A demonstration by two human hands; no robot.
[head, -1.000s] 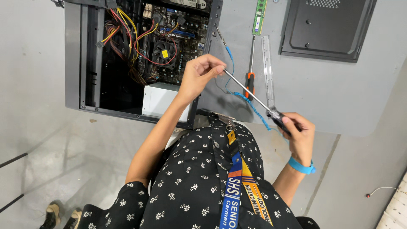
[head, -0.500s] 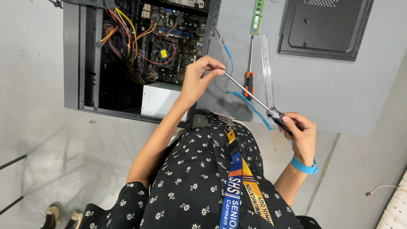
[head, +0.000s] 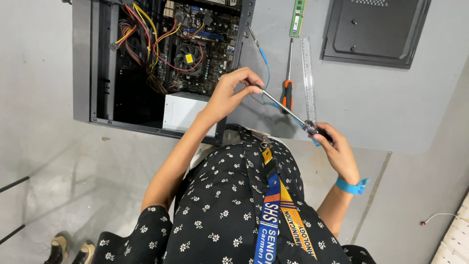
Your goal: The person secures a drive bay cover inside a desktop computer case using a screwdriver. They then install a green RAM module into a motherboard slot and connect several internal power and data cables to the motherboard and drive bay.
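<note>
Screwdriver [head: 293, 114] (held slantwise) has right hand [head: 337, 151] fingers gripping its handle, left hand [head: 229, 95] fingers pinching its tip.

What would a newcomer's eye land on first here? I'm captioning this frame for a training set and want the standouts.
First, the two hands in the middle: the right hand grips the handle of a long screwdriver while the left hand pinches its tip. Behind them at upper left lies an open computer case with bright red and yellow wiring. To the right on the grey table rest an orange-handled screwdriver, a clear ruler and the black side panel.
</note>
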